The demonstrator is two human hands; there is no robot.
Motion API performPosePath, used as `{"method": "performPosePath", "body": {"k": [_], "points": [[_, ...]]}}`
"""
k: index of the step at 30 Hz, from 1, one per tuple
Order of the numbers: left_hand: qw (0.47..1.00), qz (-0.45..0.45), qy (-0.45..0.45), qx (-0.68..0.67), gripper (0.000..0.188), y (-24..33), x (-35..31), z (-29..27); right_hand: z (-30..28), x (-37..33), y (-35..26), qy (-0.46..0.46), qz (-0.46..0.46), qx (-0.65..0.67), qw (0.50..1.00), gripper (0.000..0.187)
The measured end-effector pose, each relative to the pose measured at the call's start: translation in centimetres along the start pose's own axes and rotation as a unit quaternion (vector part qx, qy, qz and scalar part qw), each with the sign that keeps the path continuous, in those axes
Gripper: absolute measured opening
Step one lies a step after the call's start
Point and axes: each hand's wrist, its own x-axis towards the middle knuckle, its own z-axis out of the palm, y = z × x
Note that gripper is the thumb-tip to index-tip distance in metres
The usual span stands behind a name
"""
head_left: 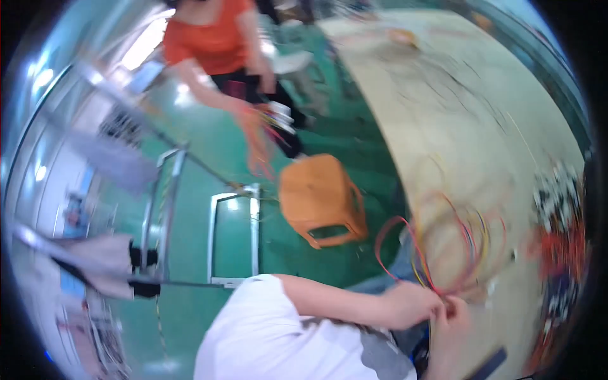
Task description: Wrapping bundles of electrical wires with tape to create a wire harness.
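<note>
The picture is blurred. My left hand (pixel 415 303) and my right hand (pixel 456 316) meet at the near edge of a pale workbench (pixel 456 126), both pinching a bundle of thin coloured wires (pixel 443 244). The red, yellow and blue strands loop upward from my fingers over the bench edge. My left arm in a white sleeve comes in from the lower left.
An orange plastic stool (pixel 322 199) stands on the green floor left of the bench. Beyond it a person in an orange top (pixel 212 38) holds coloured wires. A metal frame (pixel 215 234) stands at left. Red and dark parts (pixel 560 247) lie at the bench's right.
</note>
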Motion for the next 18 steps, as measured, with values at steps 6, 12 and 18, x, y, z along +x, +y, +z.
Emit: {"method": "performPosePath", "body": {"k": [6, 12, 18], "points": [[0.948, 0.223, 0.071, 0.214, 0.013, 0.0, -0.5, 0.4, 0.7, 2.9, 0.6, -0.143, 0.068, 0.422, 0.893, 0.019], [0.862, -0.165, 0.004, -0.48, 0.014, -0.3, -1.4, 2.5, -0.7, -0.3, 1.6, -0.007, 0.032, 0.515, 0.857, 0.029], [0.553, -0.257, -0.253, -0.752, 0.02, -0.9, -0.2, 4.2, -1.9, -3.7, 0.9, 0.028, 0.023, 0.33, 0.943, 0.009]]}}
